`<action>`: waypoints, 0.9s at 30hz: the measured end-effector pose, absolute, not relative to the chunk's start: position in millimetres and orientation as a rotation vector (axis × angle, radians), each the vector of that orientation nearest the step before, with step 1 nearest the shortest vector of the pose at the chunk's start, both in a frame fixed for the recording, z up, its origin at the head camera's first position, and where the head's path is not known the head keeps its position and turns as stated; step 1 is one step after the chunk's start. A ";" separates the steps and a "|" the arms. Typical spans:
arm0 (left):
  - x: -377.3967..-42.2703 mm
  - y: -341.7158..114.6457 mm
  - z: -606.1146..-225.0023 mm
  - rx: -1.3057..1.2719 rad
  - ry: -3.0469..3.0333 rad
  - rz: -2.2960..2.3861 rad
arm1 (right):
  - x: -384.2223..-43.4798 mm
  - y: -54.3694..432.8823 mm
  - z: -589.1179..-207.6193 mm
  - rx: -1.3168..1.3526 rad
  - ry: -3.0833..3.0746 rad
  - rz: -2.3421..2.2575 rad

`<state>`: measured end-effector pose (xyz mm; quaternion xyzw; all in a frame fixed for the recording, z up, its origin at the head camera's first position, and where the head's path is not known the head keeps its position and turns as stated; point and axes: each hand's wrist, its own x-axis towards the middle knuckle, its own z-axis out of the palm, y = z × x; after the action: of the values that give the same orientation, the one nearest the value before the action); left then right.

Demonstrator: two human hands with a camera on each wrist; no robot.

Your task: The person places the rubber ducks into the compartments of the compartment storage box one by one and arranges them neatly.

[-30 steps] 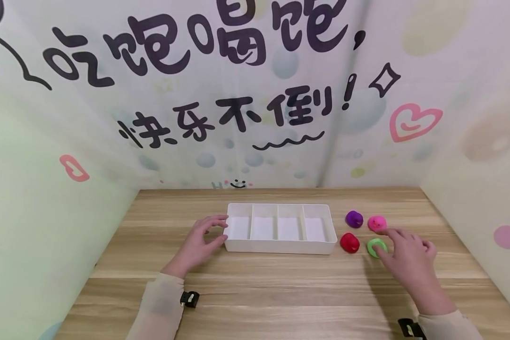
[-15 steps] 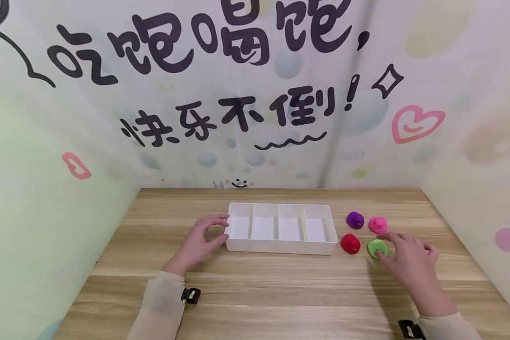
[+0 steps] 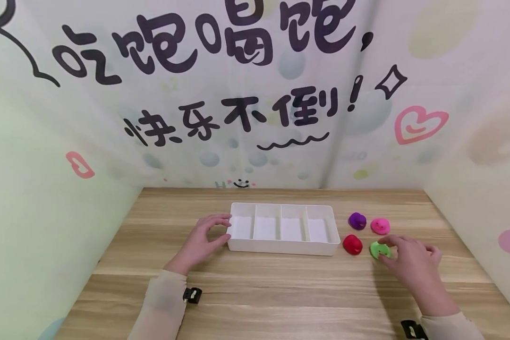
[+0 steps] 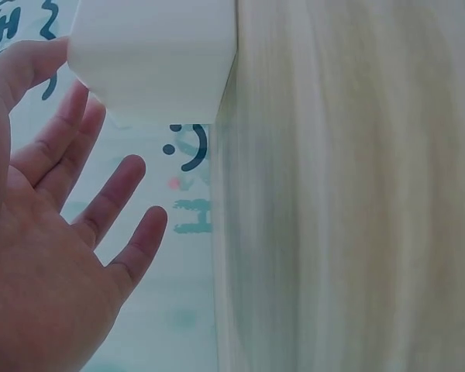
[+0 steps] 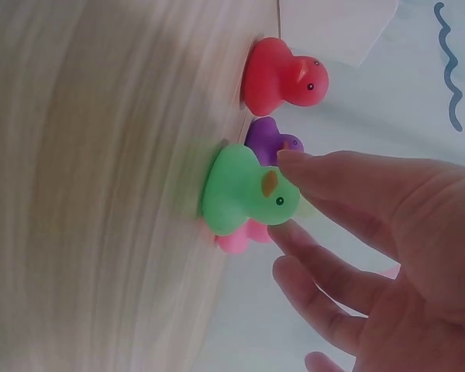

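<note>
A white tray (image 3: 280, 246) with several compartments stands on the wooden table. My left hand (image 3: 202, 241) is at its left end, thumb and two fingertips against it; in the left wrist view the other fingers are spread free. At the right, my right hand (image 3: 414, 269) has thumb and index finger on either side of the head of a green rubber duck (image 5: 236, 190), pinching it while the duck sits on the table. Close by are a red duck (image 3: 352, 244), a purple duck (image 3: 357, 220) and a pink duck (image 3: 380, 226).
The wooden table (image 3: 280, 293) reaches back to a printed wall sheet (image 3: 255, 160) with black lettering, and more sheeting rises at both sides. The red duck sits between the tray's right end and the green duck.
My right index finger has come down toward the thumb, closing around the green duck's head. My left hand keeps its place at the tray; the view has shifted slightly.
</note>
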<state>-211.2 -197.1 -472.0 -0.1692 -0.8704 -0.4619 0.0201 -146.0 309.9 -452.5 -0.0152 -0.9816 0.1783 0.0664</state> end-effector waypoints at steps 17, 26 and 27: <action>-212.4 -195.9 -471.6 -0.538 -2.695 -1.407 | -148.1 311.8 -451.4 -0.056 -2.982 0.521; -211.3 -196.4 -472.5 -0.532 -2.701 -1.389 | -147.7 307.9 -454.0 -0.085 -2.964 0.489; -210.9 -196.6 -472.3 -0.530 -2.703 -1.388 | -147.7 307.4 -454.5 -0.084 -2.960 0.492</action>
<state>-210.9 -196.6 -472.3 -0.1718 -0.8760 -0.4498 0.0286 -147.7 307.4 -454.5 -0.0280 -0.9837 0.1634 0.0698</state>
